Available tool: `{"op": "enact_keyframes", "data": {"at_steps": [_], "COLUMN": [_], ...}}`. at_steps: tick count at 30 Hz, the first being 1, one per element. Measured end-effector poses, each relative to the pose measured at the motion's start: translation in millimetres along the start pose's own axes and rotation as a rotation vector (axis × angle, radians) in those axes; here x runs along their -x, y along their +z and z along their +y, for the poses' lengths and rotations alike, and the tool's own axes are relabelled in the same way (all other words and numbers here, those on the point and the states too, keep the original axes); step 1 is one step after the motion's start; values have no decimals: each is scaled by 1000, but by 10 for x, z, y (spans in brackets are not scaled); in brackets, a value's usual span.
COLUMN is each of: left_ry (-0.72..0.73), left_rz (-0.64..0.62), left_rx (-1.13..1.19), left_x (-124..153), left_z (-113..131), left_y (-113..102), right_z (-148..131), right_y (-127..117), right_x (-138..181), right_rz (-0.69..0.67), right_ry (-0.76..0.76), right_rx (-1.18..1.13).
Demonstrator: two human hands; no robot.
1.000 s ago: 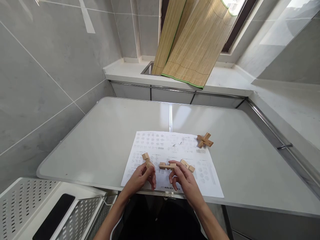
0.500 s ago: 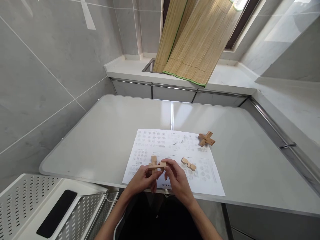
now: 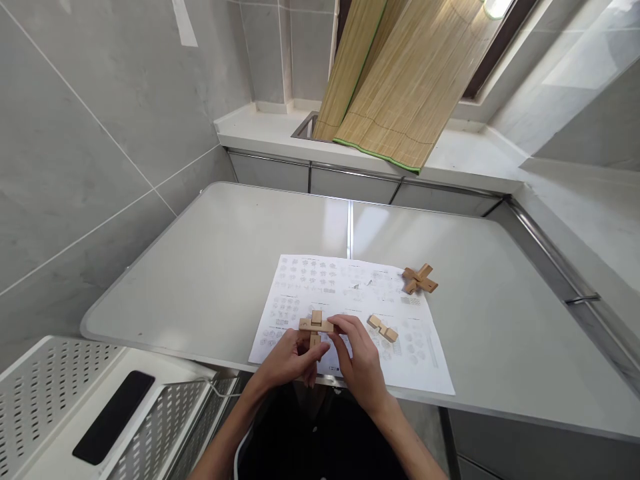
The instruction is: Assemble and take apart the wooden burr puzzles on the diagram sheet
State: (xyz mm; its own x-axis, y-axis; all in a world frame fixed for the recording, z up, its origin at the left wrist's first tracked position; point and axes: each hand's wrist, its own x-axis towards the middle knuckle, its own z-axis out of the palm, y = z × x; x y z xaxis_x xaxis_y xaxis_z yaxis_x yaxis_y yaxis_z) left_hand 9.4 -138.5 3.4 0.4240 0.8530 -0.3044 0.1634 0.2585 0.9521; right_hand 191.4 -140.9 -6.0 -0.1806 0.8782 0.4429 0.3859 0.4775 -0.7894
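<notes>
Wooden and notched, one block [image 3: 315, 341] runs twelve to six, gripped by the left hand [image 3: 287, 357]; a crosspiece [image 3: 305, 325] lies over it, its three-o'clock end pinched by the right hand [image 3: 361, 363]. At three o'clock, a loose block [image 3: 387, 332] rests on printed paper [image 3: 425, 377]; at two, a wooden cross [image 3: 424, 283].

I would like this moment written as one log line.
left hand: holds lengthwise block; right hand: grips crossing block; loose block: on paper, right of hands; wooden cross: paper's far right corner
</notes>
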Motion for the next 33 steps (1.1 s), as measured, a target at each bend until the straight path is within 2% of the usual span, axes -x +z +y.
{"op": "enact_keyframes", "data": {"at_steps": [6,15,19,24,28,33], "left_ry": [43,92,128,105,98,83], "left_rz": [-30,-44,26,57,81,50], "left_rx": [-2,-112,-132,68,229,174], "left_x": [5,55,57,23,22,59], "left_z": [-7,-15,-40,-132,-129,-38], "left_y": [0,23,24,10,-1,-25], "right_z": [48,77,62,75,55,-10], "right_y": [9,-58,-70,-144,-185,-138], "right_x": [-12,-70,-83,-73,-45,-24], "right_rz": [8,-229,-183,-150,-182,-248], "right_ry": [42,53,134,270,371,415], "right_rx": [16,-60,-97,-169,-249,-290]}}
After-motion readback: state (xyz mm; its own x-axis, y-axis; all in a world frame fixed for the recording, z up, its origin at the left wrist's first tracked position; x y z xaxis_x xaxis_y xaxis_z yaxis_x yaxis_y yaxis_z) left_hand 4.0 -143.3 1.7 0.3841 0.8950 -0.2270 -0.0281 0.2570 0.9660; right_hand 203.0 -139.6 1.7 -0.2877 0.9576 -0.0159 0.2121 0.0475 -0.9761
